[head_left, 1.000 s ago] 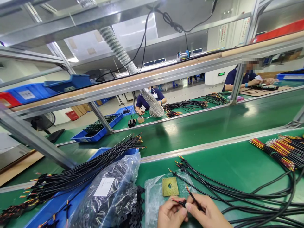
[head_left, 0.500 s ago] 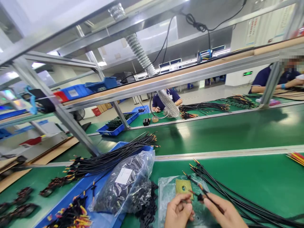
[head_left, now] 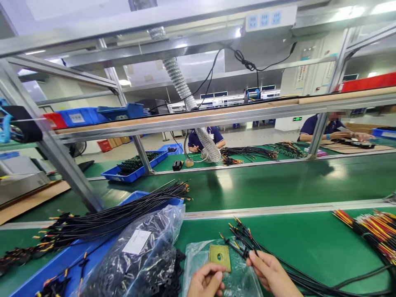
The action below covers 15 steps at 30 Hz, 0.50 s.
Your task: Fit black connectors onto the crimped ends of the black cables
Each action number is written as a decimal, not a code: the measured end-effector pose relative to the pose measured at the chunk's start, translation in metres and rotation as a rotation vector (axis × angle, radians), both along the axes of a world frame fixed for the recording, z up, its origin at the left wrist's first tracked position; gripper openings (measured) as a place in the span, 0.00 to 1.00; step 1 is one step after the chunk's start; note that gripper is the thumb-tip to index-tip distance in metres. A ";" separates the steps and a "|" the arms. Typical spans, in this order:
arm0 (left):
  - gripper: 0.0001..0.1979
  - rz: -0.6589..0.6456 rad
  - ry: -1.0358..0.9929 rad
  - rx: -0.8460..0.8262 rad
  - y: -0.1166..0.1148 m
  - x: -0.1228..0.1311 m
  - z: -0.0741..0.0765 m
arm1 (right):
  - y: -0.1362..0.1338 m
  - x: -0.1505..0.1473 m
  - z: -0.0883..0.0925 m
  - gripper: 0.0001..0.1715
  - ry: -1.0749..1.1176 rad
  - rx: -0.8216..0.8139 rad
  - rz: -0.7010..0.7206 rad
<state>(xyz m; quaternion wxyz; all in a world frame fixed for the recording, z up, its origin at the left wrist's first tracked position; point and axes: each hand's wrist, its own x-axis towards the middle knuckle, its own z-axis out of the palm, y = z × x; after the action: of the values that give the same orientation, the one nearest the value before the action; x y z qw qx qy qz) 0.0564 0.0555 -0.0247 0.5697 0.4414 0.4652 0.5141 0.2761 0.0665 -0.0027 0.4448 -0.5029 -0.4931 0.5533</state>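
Note:
My right hand (head_left: 274, 273) pinches a black cable (head_left: 255, 247) near its end, where a small black clip sits and short coloured wire tips stick out. To its left, my left hand (head_left: 206, 282) is closed with thumb and fingers curled together; what they hold, if anything, is hidden. Just beyond its fingertips lies a yellow-green square plate (head_left: 221, 255) with a hole in its middle. The plate rests on a clear plastic bag (head_left: 194, 258). Several black cables (head_left: 305, 278) with orange and yellow wire tips fan out beside and under my right hand.
A clear bag of black parts (head_left: 139, 264) lies across a blue tray (head_left: 40, 266), with loose black pieces (head_left: 176, 270) beside it. A cable bundle (head_left: 123, 218) spans the tray. More wires (head_left: 371, 231) lie right. A metal frame (head_left: 74, 165) rises left; people sit beyond.
The camera view has turned right and levelled, bringing the wire bundle at right more into view. My right hand still grips the cable; its end has turned away from my left hand.

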 end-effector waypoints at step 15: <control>0.14 -0.019 0.707 0.260 0.024 -0.058 0.070 | 0.050 0.027 0.007 0.40 -0.511 0.255 -0.137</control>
<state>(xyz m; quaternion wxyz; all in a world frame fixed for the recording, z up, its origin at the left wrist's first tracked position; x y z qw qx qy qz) -0.0011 0.0791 0.0458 0.3178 0.6645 0.5598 0.3794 0.3032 0.1164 0.0046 0.4021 -0.5983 -0.6195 0.3108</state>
